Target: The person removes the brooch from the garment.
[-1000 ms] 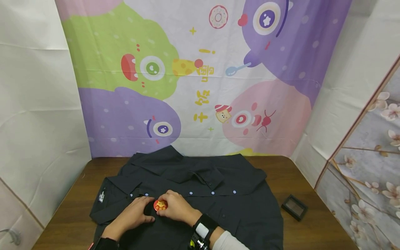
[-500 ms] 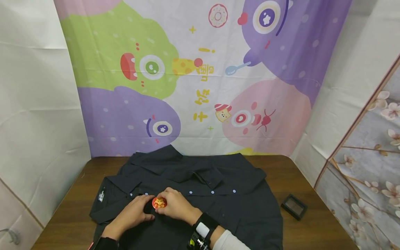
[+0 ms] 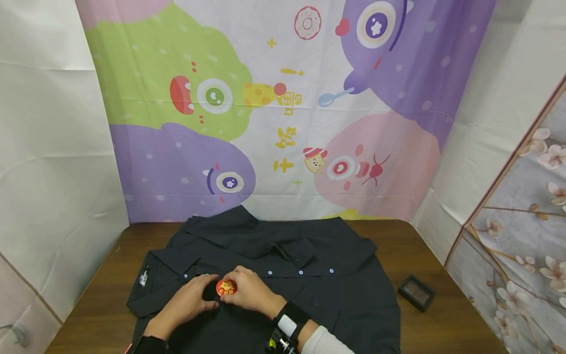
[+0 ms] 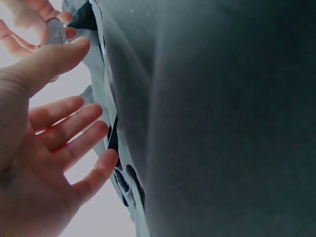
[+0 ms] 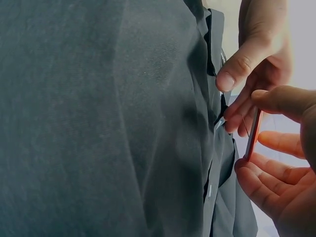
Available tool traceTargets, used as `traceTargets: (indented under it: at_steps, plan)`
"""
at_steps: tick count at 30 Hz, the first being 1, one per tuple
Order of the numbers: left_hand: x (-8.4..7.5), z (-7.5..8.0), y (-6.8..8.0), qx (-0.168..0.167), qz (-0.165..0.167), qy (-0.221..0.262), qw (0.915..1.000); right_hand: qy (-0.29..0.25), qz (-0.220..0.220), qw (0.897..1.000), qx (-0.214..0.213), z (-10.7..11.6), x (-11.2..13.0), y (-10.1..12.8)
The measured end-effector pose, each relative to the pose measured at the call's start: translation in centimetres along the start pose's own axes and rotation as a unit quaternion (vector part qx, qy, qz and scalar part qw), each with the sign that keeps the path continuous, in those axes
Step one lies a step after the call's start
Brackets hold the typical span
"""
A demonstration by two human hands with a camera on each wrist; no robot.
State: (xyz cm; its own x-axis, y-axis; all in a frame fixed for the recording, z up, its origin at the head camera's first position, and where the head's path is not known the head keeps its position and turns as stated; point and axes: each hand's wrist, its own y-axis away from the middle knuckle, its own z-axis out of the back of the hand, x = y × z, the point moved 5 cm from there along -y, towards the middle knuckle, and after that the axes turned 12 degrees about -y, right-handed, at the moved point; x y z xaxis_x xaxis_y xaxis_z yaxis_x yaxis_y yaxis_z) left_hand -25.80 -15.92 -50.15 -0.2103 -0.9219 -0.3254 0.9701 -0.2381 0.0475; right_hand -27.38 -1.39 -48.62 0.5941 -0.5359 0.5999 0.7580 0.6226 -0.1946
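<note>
A round red pin badge (image 3: 225, 287) with a gold figure is held by its edges between the thumb and fingers of my right hand (image 3: 252, 292). In the right wrist view the badge (image 5: 254, 132) stands edge-on, with its thin pin needle (image 5: 245, 126) swung out from the back. Its silvery back (image 4: 56, 32) shows in the left wrist view. My left hand (image 3: 187, 302) is just left of the badge, low over a dark button-up shirt (image 3: 353, 295). Its thumb and fingers are spread apart, with nothing between them.
The shirt lies spread across a brown wooden table (image 3: 97, 300), its light buttons (image 3: 301, 272) in a row. On the right stands a small black box (image 3: 416, 293) with a window-like top. A cartoon-printed cloth (image 3: 283, 196) hangs behind the table.
The right hand and badge have shifted very slightly away from the body. The left hand has stayed in place.
</note>
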Motion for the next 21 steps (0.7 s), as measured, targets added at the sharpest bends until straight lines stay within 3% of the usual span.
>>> traceTargets:
  at_steps: [21]
  plan:
    - [-0.48, 0.44, 0.17, -0.034, -0.011, 0.015, 0.9993, -0.004, 0.002, 1.000, -0.004, 0.39, 0.11, 0.09]
